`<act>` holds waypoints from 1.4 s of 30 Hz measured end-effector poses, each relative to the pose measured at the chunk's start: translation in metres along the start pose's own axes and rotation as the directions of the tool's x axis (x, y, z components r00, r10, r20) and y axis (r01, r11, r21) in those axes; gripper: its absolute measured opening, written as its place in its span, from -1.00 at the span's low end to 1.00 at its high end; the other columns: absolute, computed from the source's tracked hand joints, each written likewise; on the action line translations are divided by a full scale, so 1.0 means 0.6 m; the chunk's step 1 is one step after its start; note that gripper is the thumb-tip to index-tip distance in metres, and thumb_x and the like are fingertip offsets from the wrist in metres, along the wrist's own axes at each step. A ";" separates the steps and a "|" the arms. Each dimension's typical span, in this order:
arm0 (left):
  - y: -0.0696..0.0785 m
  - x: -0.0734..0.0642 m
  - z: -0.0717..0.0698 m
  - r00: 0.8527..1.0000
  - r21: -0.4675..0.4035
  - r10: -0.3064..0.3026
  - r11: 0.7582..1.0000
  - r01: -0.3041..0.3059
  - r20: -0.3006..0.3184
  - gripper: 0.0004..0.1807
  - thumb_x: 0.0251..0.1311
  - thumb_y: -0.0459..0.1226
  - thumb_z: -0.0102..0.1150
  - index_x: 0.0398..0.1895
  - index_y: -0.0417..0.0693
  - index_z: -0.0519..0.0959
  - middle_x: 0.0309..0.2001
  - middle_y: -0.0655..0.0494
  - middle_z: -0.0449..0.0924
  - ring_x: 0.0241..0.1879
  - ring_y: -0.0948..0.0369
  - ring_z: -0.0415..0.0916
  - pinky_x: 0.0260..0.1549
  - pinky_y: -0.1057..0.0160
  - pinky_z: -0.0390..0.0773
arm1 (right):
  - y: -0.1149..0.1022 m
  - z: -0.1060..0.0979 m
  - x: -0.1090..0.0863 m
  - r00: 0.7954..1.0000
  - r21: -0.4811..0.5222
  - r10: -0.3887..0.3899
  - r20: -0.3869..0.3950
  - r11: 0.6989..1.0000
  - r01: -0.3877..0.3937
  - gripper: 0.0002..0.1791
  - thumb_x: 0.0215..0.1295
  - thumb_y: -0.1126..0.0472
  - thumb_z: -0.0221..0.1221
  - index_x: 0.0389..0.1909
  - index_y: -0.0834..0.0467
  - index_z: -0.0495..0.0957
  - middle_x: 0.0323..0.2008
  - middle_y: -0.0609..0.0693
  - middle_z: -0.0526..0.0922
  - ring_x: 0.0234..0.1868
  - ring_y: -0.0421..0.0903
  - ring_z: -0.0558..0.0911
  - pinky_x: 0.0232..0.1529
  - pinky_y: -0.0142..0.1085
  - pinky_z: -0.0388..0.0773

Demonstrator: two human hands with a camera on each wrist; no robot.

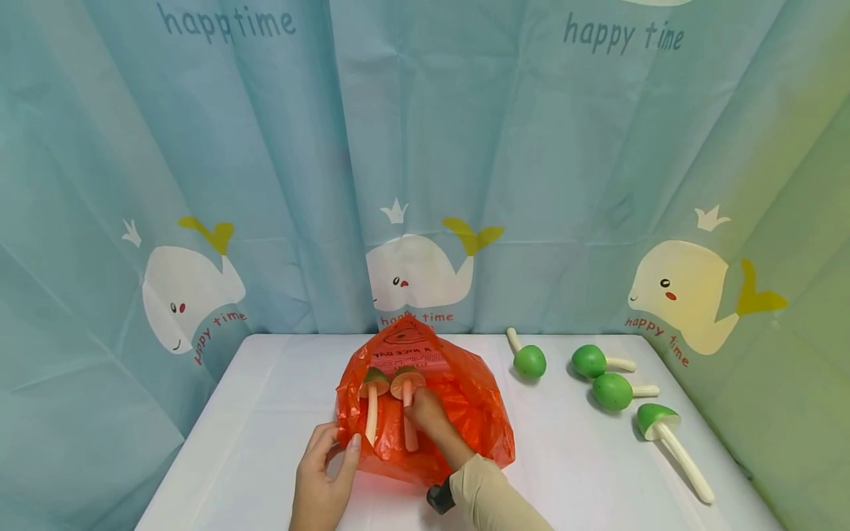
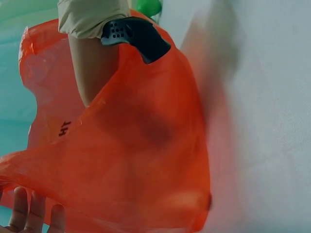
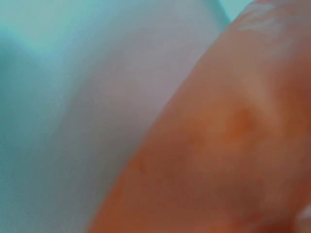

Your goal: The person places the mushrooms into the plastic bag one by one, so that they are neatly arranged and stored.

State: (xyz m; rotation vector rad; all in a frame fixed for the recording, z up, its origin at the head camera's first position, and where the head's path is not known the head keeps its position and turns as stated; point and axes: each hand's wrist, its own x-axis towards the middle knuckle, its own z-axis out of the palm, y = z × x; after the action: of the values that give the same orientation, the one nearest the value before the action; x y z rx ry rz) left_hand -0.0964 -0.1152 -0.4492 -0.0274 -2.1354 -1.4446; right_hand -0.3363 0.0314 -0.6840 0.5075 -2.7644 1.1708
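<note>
A red plastic bag [image 1: 474, 383] lies on the table with its mouth facing me. Its left rim is between the thumb and fingers of my left hand [image 1: 325, 468], whose fingertips [image 2: 35, 213] show by the bag film in the left wrist view. Inside the bag, my right hand [image 1: 428, 413] pinches the pale stem of a toy mushroom [image 1: 408, 385]. Left of it in the bag lies another mushroom [image 1: 371, 413] with a green cap. The right wrist view is blurred, showing mostly red film [image 3: 233, 145]; the right hand is hidden there.
Several green-capped mushrooms lie right of the bag: one at the back [image 1: 530, 362], two close together [image 1: 589, 361] [image 1: 612, 391], and one nearer the right edge [image 1: 659, 422]. A blue whale-print curtain [image 1: 564, 184] hangs behind the white table [image 1: 279, 383].
</note>
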 end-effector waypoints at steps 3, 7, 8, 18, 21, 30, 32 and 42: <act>0.000 0.000 0.000 1.000 -0.002 0.002 1.000 -0.002 -0.004 -0.94 0.17 -0.44 0.21 -0.31 -0.17 0.60 -0.22 0.21 0.47 -0.18 0.32 0.45 -0.18 0.35 0.55 | -0.090 -0.073 -0.034 0.999 0.094 0.000 0.040 0.996 -0.004 -0.77 -0.07 0.41 0.21 -0.76 0.18 0.40 -0.75 -0.05 0.32 -0.70 -0.12 0.32 -0.73 -0.30 0.34; 0.000 0.000 0.000 1.000 -0.005 0.003 1.000 -0.003 -0.013 -0.95 0.16 -0.45 0.21 -0.32 -0.18 0.60 -0.23 0.22 0.47 -0.19 0.33 0.45 -0.18 0.36 0.55 | -0.080 -0.065 -0.035 0.998 0.064 -0.029 0.061 0.998 0.025 -0.73 0.06 0.31 0.22 -0.73 0.17 0.40 -0.72 -0.06 0.34 -0.69 -0.14 0.33 -0.71 -0.31 0.35; 0.000 0.000 0.000 1.000 -0.006 0.003 1.000 -0.003 -0.015 -0.95 0.15 -0.45 0.22 -0.32 -0.19 0.60 -0.23 0.22 0.47 -0.19 0.32 0.45 -0.18 0.36 0.55 | -0.068 -0.055 -0.032 0.997 0.047 -0.016 0.074 0.999 0.013 -0.73 0.10 0.27 0.24 -0.71 0.17 0.42 -0.70 -0.06 0.36 -0.68 -0.14 0.35 -0.69 -0.30 0.38; -0.003 -0.002 0.002 1.000 -0.006 -0.001 1.000 0.001 -0.022 -0.95 0.14 -0.46 0.22 -0.32 -0.25 0.60 -0.23 0.22 0.48 -0.18 0.32 0.46 -0.19 0.34 0.56 | -0.215 -0.167 -0.079 0.996 -0.021 -0.082 -0.039 0.996 0.081 -0.90 0.03 0.34 0.26 -0.50 0.23 0.50 -0.55 0.00 0.48 -0.50 0.00 0.50 -0.47 -0.22 0.51; -0.004 -0.002 0.003 1.000 -0.014 -0.010 1.000 0.010 -0.026 -0.94 0.14 -0.47 0.22 -0.31 -0.23 0.60 -0.23 0.21 0.48 -0.19 0.32 0.46 -0.20 0.35 0.55 | -0.285 -0.215 -0.090 0.998 -0.112 -0.036 -0.054 0.993 0.029 -0.83 0.04 0.32 0.31 -0.45 0.33 0.52 -0.49 0.13 0.52 -0.43 0.12 0.54 -0.39 -0.13 0.54; -0.006 -0.001 0.004 0.999 -0.017 -0.012 1.000 0.011 -0.030 -0.93 0.15 -0.47 0.21 -0.30 -0.23 0.60 -0.23 0.21 0.48 -0.19 0.33 0.46 -0.20 0.39 0.55 | -0.372 -0.274 -0.120 0.998 -0.102 0.068 -0.011 0.992 -0.069 -0.38 0.11 0.23 0.29 0.03 0.59 0.32 -0.05 0.39 0.43 -0.08 0.23 0.52 -0.03 0.00 0.50; -0.007 -0.001 0.002 0.999 -0.009 -0.008 1.000 0.008 -0.035 -0.93 0.15 -0.47 0.20 -0.30 -0.25 0.61 -0.24 0.20 0.48 -0.19 0.34 0.45 -0.20 0.40 0.54 | -0.389 -0.286 -0.129 1.000 -0.101 0.025 -0.018 0.994 -0.026 -0.43 0.15 0.21 0.26 0.02 0.55 0.34 -0.07 0.33 0.44 -0.09 0.18 0.51 -0.03 -0.04 0.51; -0.011 0.010 -0.015 0.996 0.010 -0.064 0.998 0.065 -0.065 -0.88 0.22 -0.44 0.15 -0.21 -0.30 0.58 -0.22 0.12 0.47 -0.20 0.36 0.41 -0.20 0.59 0.43 | -0.458 -0.365 -0.169 0.966 -0.019 -0.180 -0.186 0.983 0.180 -0.54 0.28 0.16 0.16 0.14 0.26 0.38 -0.14 0.02 0.51 -0.20 -0.11 0.52 -0.18 -0.29 0.56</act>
State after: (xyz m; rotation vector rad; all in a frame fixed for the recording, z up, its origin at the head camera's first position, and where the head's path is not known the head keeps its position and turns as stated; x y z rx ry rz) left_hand -0.0997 -0.1272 -0.4498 0.0929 -2.1105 -1.4489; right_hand -0.1565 0.0357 -0.3657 0.6012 -2.5018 1.1130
